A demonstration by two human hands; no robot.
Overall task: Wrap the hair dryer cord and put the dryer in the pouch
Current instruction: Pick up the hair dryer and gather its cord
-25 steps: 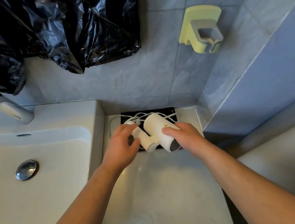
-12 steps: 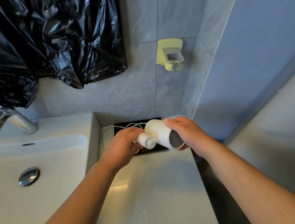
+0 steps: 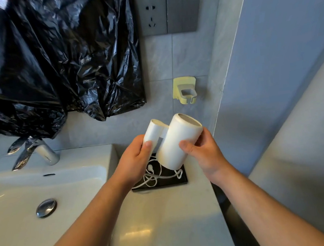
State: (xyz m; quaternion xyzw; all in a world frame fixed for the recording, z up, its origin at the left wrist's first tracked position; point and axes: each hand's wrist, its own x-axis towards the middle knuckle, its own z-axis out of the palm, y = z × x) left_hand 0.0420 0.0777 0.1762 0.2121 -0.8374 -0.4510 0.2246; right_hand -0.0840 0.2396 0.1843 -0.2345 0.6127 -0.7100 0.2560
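Pale stone counter [image 3: 165, 224]: we've lifted the white plastic hair dryer [image 3: 177, 141] off the flat black pouch [image 3: 165, 183]; left hand [image 3: 133, 163] clamps its handle, right hand [image 3: 205, 154] its barrel; white cord [image 3: 153, 177] loose.

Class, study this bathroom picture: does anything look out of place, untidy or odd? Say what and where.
A crumpled black plastic bag hangs on the wall above the sink, its lower edge draped over the tap. The white cord lies in a loose tangle on the black pouch, unwrapped.
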